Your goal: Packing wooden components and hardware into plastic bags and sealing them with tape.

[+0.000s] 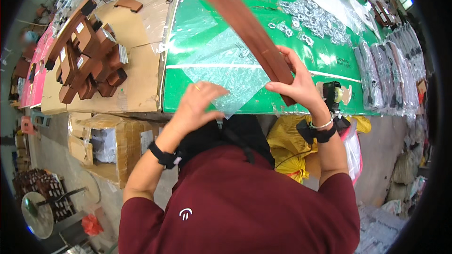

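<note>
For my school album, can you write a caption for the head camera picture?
The right hand holds a brown bar over a green table, the left hand near clear plastic.

right hand [302, 84] gripping a long brown bar [254, 40], left hand [194, 106] loosely spread by a clear bag [245, 84] on the green table [320, 59], brown pieces [87, 40] piled left

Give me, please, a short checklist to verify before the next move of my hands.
1. Right hand grips the brown bar: ok, near its lower end.
2. Left hand free: ok, nothing visible in it.
3. Clear plastic lies on the green table: ok.
4. Clear plastic fully in sight: not ok, the left hand hides part.
5. Bar's far end unmarked: cannot tell, it is blurred.
</note>
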{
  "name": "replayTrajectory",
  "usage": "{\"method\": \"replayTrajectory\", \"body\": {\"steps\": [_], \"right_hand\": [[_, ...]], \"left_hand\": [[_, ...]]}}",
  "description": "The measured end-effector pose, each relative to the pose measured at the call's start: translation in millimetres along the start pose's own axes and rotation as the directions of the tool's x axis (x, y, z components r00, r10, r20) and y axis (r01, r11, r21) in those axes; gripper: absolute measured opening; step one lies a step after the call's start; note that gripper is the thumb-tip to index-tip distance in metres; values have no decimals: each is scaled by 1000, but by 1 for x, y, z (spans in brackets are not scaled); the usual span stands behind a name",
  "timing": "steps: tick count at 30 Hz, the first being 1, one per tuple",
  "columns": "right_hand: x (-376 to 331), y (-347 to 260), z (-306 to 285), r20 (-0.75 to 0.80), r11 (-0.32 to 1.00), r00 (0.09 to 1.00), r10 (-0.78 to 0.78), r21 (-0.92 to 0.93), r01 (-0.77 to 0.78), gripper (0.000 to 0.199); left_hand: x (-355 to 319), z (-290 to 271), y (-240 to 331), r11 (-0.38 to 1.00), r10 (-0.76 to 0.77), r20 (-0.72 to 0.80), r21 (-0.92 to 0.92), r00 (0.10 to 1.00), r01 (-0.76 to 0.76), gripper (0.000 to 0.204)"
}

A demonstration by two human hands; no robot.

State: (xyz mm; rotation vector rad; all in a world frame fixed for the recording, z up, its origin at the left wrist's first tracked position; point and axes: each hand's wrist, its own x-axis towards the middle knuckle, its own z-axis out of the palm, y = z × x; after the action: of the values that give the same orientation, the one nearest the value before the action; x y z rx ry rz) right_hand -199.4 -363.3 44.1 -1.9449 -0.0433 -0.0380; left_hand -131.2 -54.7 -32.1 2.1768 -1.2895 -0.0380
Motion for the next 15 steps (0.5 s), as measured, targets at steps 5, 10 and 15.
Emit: {"method": "replayTrajectory", "body": {"steps": [5, 10, 15], "right_hand": [[23, 30, 28, 18, 794, 951, -308, -545, 268, 89], [31, 54, 55, 200, 650, 932, -302, -672, 355, 91], [31, 61, 49, 201, 710, 944, -261, -623, 329, 98]], "left_hand": [[-26, 47, 26, 990, -37, -58, 131, 998, 45, 57], [-25, 60, 15, 995, -8, -156, 95, 988, 23, 34], [-16, 56, 16, 1000, -1, -228, 27, 974, 7, 16]]}}
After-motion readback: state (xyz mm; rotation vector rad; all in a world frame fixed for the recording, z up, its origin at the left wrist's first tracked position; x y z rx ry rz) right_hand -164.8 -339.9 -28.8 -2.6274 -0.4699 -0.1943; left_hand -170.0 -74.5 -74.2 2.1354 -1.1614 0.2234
